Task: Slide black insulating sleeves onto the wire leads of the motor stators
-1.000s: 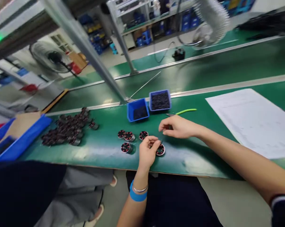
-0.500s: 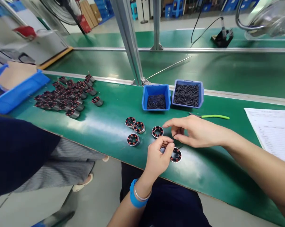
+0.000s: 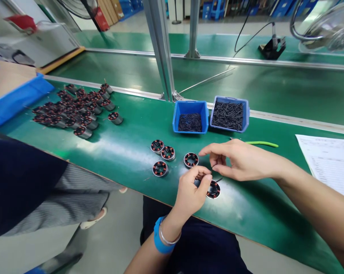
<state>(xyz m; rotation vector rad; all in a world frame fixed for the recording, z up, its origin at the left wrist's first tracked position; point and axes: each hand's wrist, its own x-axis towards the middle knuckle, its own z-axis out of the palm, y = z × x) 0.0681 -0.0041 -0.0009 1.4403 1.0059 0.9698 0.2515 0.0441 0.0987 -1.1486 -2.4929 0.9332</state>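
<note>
My left hand [image 3: 192,189] has its thumb and forefinger pinched together beside a ring-shaped motor stator [image 3: 214,189] with black and copper-red windings, partly hidden behind the thumb. Whatever sits in that pinch is too small to make out. A thin black piece [image 3: 219,180] shows at the stator's upper edge. Above it, my right hand [image 3: 234,160] has its forefinger stretched towards a second stator [image 3: 191,160], while thumb and other fingers curl together. What they hold, if anything, is hidden. Further left, a group of three stators [image 3: 160,169] stands on the green table [image 3: 132,152].
A blue bin [image 3: 176,118] and a paler bin [image 3: 247,114] hold short black tubes. Green-handled pliers [image 3: 261,144] lie behind my right hand. Many stators [image 3: 72,110] crowd the left, near a blue crate [image 3: 20,101]. Paper [image 3: 328,160] lies right; another person [image 3: 23,190] stands left.
The view has shifted slightly. Both hands keep nearly the same pose beside the stators. The thin black piece at the near stator shows a little more clearly.
</note>
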